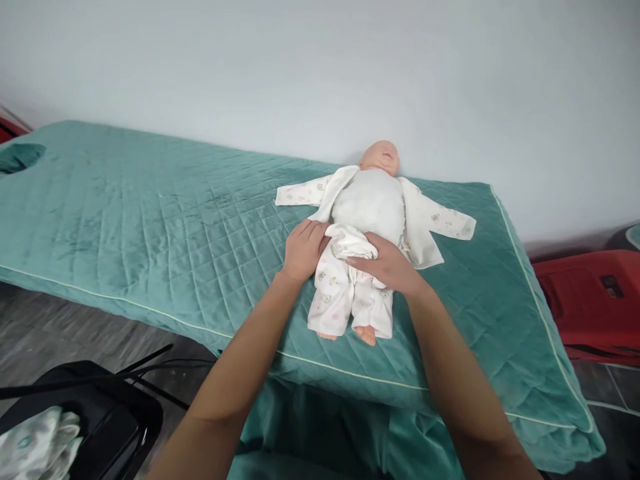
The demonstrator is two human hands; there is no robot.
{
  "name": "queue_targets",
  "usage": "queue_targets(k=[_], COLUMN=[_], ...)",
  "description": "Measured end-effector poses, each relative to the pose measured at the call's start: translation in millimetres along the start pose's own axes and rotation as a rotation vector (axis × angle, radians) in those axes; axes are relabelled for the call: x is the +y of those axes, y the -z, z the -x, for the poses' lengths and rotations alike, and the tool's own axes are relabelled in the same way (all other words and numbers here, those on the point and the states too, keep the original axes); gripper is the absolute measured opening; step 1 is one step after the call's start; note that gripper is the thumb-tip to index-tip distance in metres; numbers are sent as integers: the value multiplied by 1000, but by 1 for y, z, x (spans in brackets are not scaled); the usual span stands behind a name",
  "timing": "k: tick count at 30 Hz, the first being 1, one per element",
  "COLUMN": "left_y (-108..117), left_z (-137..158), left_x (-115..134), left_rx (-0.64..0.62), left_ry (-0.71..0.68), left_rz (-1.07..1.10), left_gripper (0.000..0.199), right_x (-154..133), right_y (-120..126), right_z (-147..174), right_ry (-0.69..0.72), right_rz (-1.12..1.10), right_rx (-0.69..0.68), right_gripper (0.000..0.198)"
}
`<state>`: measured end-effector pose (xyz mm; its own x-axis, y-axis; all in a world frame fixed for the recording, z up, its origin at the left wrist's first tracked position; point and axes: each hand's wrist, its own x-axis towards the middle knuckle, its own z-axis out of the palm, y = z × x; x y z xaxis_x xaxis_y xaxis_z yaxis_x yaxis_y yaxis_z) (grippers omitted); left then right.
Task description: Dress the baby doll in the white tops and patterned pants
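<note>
A baby doll (381, 157) lies on its back on a green quilted bed cover, feet toward me. Its white printed jacket (425, 220) is spread open, sleeves out to both sides, baring a white padded torso (370, 200). White printed pants (333, 293) cover the legs, with the waist bunched at the doll's hips and the feet showing below the hems. My left hand (303, 250) grips the pants' waist edge at the left hip. On the other side my right hand (390, 263) has thumb and fingers closed around the bunched waistband.
The green quilted bed (150, 220) runs along a pale wall (300, 73). At its right stands a red case (593, 297). A black chair (115, 413) at lower left holds a folded printed cloth (40, 443).
</note>
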<state>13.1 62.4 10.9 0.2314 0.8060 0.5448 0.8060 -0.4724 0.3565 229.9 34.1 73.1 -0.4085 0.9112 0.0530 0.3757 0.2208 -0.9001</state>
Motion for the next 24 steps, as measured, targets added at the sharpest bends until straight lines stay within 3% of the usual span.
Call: queue_targets(k=[7, 12, 14, 19, 24], left_y=[14, 29, 33, 33, 23], left_z=[24, 53, 62, 67, 48], left_x=[15, 29, 34, 39, 34], left_rx=[2, -250, -285, -254, -119], left_ry=[254, 248, 261, 278, 280], left_rz=[142, 329, 377, 380, 258], left_gripper=[39, 45, 43, 42, 41], right_x=[-1, 4, 4, 3, 3], right_y=[0, 1, 2, 3, 3], right_z=[-1, -1, -1, -2, -2], right_ry=[-83, -91, -91, -75, -72], right_rz=[43, 57, 76, 92, 59], right_rx=[49, 84, 94, 109, 128], right_gripper=[25, 19, 18, 17, 17])
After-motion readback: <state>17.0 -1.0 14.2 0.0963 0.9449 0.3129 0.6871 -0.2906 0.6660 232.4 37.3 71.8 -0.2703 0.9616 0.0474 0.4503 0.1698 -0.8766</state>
